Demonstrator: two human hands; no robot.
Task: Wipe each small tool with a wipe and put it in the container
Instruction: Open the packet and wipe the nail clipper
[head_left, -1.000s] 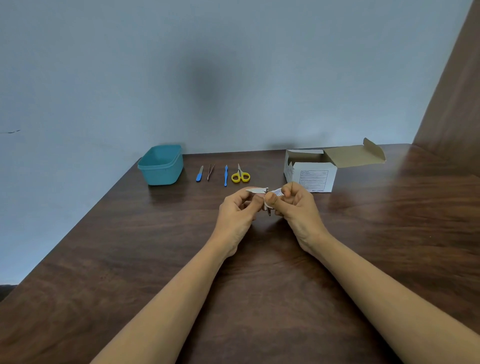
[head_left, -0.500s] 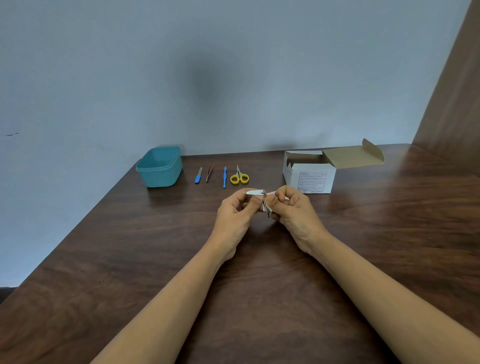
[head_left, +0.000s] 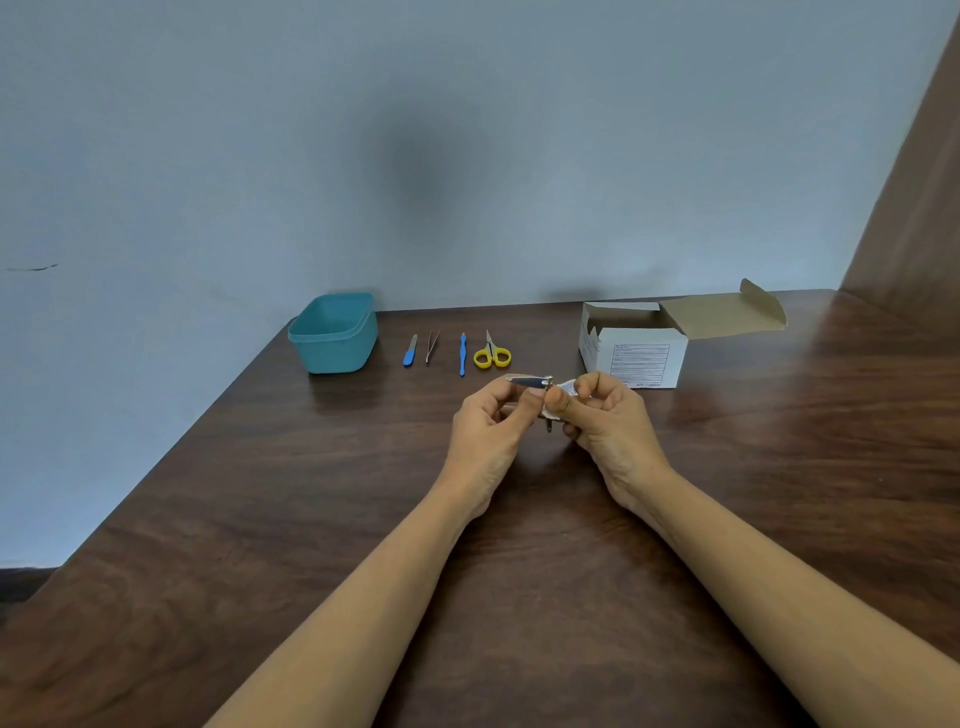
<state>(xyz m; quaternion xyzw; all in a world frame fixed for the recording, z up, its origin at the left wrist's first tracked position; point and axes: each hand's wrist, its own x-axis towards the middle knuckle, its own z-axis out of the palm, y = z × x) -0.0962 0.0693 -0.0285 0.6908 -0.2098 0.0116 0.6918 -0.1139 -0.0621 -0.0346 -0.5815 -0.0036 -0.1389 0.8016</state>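
My left hand (head_left: 488, 423) pinches a small metal nail clipper (head_left: 527, 382) above the middle of the table, its lever swung out to the left. My right hand (head_left: 605, 421) holds a small white wipe (head_left: 566, 388) pressed against the clipper's right end. A teal container (head_left: 332, 332) stands at the far left of the table, open on top. Beside it lie in a row a blue nail file (head_left: 410, 351), thin tweezers (head_left: 432, 345), a blue-handled tool (head_left: 463, 354) and yellow-handled scissors (head_left: 491, 353).
An open white cardboard box (head_left: 636, 345) with its flap folded back stands at the far right, just behind my right hand. The dark wooden table (head_left: 311, 493) ends at a grey wall behind and drops off on the left. A brown panel rises at the right.
The clipper's lever has swung out to the left and now shows above my left fingers. My right hand has shifted the wipe along the clipper's right end. Both hands stay in place.
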